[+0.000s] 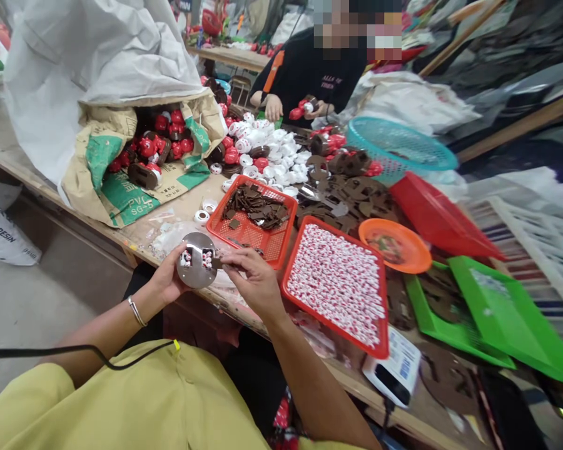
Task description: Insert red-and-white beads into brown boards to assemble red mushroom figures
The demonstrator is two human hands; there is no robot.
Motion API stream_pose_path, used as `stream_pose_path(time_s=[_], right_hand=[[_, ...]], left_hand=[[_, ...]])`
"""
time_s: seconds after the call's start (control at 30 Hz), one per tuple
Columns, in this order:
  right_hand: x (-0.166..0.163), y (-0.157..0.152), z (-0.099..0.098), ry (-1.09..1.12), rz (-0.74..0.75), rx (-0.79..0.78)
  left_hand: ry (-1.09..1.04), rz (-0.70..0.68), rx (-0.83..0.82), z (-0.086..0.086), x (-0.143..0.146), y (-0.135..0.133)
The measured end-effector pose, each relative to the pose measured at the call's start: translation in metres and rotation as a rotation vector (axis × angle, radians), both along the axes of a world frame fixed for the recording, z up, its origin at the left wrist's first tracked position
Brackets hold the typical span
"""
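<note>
My left hand (167, 279) grips a round grey metal disc (196, 270) by its left edge; two small red-and-white parts sit in slots on its face. My right hand (253, 278) is closed in a pinch on a small brown piece (217, 263) held against the disc's right side. Just beyond the hands stands an orange-red basket (281, 240) with brown pieces. To its right, a red tray (288, 275) is full of small red-and-white parts.
A torn paper sack (122, 194) of red and brown parts lies at the back left. White and red caps (272, 147) are heaped mid-table. A teal basket (398, 140), orange bowl (415, 256), green trays (497, 319) stand right. Another person's hands (274, 107) work at the far side.
</note>
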State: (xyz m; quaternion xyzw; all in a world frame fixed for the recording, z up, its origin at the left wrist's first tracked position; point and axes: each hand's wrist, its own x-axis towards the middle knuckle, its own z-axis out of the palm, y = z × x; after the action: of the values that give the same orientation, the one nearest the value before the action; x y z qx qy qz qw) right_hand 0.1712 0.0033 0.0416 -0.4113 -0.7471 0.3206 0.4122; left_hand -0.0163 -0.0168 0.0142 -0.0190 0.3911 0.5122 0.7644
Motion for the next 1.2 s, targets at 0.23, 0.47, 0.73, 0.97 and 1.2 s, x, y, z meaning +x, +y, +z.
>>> stream_pose_path(time_s=[0.23, 0.47, 0.73, 0.97, 1.2], right_hand=[[0.005, -0.01, -0.01, -0.15, -0.058, 0.19], [-0.01, -0.017, -0.025, -0.152, -0.15, 0.502], [-0.012, -0.014, -0.03, -0.237, -0.086, 0.535], [-0.008, -0.011, -0.026, -0.32, 0.104, 0.481], [-0.012, -0.013, -0.021, -0.494, 0.068, 0.453]], left_hand=[[-0.022, 0.023, 0.009, 0.0, 0.001, 0.002], [-0.031, 0.048, 0.029, -0.008, 0.008, -0.001], [-0.01, 0.049, 0.036, -0.014, 0.011, -0.004], [-0.023, 0.016, 0.011, -0.01, 0.007, -0.005], [-0.03, 0.023, -0.02, 0.001, 0.001, -0.002]])
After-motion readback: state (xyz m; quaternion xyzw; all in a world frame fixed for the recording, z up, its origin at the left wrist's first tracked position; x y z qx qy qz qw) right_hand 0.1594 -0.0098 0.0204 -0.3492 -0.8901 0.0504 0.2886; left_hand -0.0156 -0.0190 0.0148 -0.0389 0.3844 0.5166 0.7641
